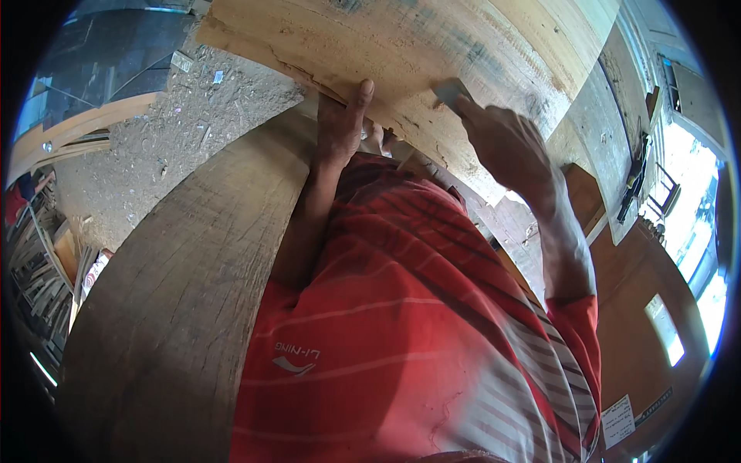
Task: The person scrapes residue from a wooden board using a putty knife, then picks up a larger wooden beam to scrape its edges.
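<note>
A broad pale wooden board [401, 46] fills the top of the view, with grain, dark stains and a rough near edge. My left hand [342, 127] holds that edge, thumb raised along the top side and fingers curled below, partly hidden. Over the board, my right hand [509, 143] is closed around a scraper [451, 91] with a flat grey blade; its handle is hidden in the fist. The blade lies at or just above the wood, and a small reddish-brown bit shows by its corner.
A large curved wooden plank [185, 255] stands close on my left. Debris litters the dirt floor [208, 116]. Scrap wood strips [46, 270] are piled at far left, with a dark glossy panel [108, 62] beyond. A brown wooden panel [641, 309] stands on the right.
</note>
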The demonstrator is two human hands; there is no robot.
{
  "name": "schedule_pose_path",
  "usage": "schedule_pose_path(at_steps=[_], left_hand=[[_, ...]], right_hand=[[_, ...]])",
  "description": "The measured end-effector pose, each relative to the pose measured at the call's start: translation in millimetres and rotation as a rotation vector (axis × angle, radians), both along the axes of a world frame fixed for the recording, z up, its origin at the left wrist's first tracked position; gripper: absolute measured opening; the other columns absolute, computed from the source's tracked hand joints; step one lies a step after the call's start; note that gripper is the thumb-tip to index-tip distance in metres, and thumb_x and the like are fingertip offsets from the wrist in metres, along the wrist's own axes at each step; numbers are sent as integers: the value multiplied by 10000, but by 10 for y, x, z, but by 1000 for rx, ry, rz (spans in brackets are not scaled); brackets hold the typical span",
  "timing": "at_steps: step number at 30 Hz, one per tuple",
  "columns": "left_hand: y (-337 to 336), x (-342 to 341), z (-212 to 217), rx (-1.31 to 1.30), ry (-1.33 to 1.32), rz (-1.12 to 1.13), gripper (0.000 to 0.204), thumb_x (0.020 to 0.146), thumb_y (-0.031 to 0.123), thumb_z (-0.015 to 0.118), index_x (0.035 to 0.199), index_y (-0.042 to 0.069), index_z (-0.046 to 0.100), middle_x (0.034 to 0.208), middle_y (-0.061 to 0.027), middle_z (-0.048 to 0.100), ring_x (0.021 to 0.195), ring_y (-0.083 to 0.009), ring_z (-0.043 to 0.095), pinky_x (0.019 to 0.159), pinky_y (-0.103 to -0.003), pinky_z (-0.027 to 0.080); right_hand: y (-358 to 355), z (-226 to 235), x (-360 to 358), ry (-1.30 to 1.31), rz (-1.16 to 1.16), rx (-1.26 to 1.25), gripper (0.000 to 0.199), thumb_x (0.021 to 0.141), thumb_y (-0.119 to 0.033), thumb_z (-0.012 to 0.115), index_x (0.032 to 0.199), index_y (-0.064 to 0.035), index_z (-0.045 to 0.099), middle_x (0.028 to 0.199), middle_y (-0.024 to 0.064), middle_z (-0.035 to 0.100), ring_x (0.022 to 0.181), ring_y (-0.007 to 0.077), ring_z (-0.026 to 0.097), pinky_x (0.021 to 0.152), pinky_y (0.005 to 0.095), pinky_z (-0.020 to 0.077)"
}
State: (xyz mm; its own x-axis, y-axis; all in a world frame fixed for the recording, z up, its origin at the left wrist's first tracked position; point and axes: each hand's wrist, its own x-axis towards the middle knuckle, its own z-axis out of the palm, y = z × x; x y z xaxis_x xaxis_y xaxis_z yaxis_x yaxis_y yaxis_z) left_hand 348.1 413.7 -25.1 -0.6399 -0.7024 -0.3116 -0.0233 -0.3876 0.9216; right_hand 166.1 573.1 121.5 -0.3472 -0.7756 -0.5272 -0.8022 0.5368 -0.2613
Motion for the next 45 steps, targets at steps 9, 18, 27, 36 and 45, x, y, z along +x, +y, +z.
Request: schedule_pose_path(at_steps=[9,18,27,36,45], left_hand=[[18,22,53,-48,-72,11,707,1022,373,760,1491,-24,409,1317,-152,613,1156,-212,609,962,-380,536],[27,42,46,-70,-130,1,638,1037,347,744,1454,-35,450,1254,-149,636,1113,-214,617,938,-386,535],[19,24,76,-61,-105,-7,656,1044,352,733,1470,-40,424,1289,-137,618,1126,-216,610,982,-382,516],[-3,25,80,8,-25,-45,712,1028,398,746,1499,-22,417,1319,-144,609,1179,-226,602,1020,-383,504],[-11,33,23,-54,-94,-2,872,947,507,815,1500,-56,444,1394,-165,597,1265,-271,576,1084,-409,475]], right_hand=[[129,-476,537,32,-143,-237,435,1046,-231,628,1380,29,530,813,206,707,697,397,722,601,536,557],[96,-523,844,-75,-341,-239,537,1041,-248,632,1467,49,496,856,275,710,730,450,732,642,542,576],[122,-330,651,-58,-363,-282,428,1030,-202,635,1405,-5,575,842,261,710,754,456,721,670,556,552],[121,-102,444,-44,-165,-321,296,1024,-139,616,1318,-107,619,827,171,691,721,390,710,642,516,557],[-312,-56,-140,61,272,-230,305,1026,-83,581,1307,-104,696,898,113,693,818,321,726,716,461,568]])
